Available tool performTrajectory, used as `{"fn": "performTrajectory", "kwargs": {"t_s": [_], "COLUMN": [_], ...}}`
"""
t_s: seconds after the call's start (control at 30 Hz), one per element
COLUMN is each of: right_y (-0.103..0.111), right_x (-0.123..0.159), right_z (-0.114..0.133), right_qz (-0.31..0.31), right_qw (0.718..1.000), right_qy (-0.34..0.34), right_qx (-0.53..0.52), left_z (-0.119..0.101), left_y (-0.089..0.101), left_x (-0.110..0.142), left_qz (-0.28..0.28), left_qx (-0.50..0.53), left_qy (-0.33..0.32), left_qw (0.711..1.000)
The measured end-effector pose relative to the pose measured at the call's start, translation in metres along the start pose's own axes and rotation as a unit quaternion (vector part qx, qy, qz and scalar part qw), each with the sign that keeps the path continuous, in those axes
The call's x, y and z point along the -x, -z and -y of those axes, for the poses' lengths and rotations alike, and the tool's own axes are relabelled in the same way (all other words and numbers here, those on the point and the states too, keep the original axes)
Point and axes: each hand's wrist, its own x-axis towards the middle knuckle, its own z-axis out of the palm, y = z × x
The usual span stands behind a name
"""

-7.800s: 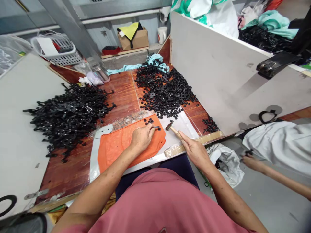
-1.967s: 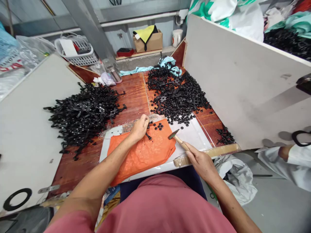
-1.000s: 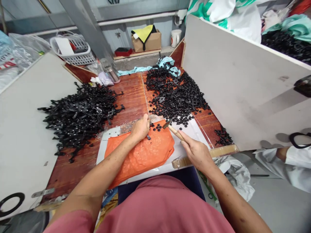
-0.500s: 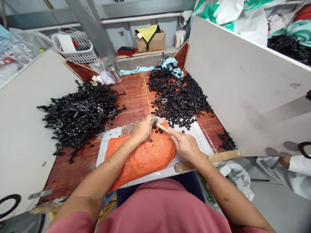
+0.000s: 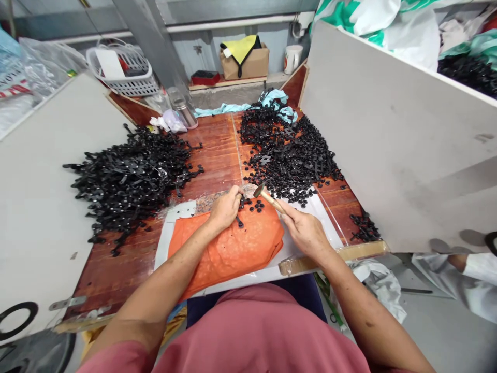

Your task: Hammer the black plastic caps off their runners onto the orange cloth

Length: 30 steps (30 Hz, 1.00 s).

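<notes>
Wooden tabletop (image 5: 215, 137), hammer (image 5: 272, 201) slanted, head (image 5: 259, 190) forward and left

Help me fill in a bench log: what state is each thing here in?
Left hand: closed on a black strap
Right hand: closed around the hammer
Hammer: held by its handle
Orange cloth: spread out, wrinkled
Black discs: loose on the orange cloth
Left black heap: loosely piled
Right black heap: loosely piled
Yellow cloth: draped over the cardboard box
Mug: upright
</notes>
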Motion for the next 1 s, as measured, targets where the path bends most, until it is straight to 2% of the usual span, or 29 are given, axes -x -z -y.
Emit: {"fn": "performTrajectory", "kwargs": {"t_s": [0.17, 0.4, 0.67, 1.0], "right_y": [0.004, 0.000, 0.006, 0.019], "right_x": [0.006, 0.011, 0.010, 0.001], "right_z": [-0.009, -0.011, -0.005, 0.011], "right_qz": [-0.018, -0.004, 0.007, -0.014], "right_qw": [1.000, 1.000, 1.000, 1.000], "right_qy": [-0.020, -0.021, -0.011, 0.017], "right_qx": [-0.015, 0.011, 0.007, 0.012], "left_z": [0.002, -0.003, -0.011, -0.010], "left_y": [0.000, -0.003, -0.001, -0.001], "left_x": [-0.002, -0.001, -0.001, 0.000], "left_qz": [-0.013, -0.008, -0.007, -0.008], "left_qx": [0.034, 0.002, -0.030, -0.038], "left_qy": [0.007, 0.020, 0.039, 0.030], "left_qw": [0.999, 1.000, 0.999, 0.999]}}
